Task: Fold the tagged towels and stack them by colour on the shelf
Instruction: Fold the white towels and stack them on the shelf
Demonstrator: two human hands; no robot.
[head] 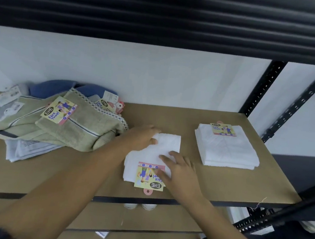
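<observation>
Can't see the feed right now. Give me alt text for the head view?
Both hands, left hand and right hand, press a white tagged face towel flat mid-shelf on the brown board shelf. A folded white towel stack sits right; an unfolded pile of green, blue and grey towels lies left.

Both hands — left hand (143, 137), right hand (181, 174) — press flat on the white towel (166, 145).

The towel (166, 145) under the hands is plain white, its tag (148, 177) yellow with a pink strip. At three o'clock, a white stack (226, 150). At nine o'clock, olive-green towels (79, 129) with grey stripes, checked edging; blue cloth (60, 88) behind. The shelf board (223, 184) is tan.
</observation>
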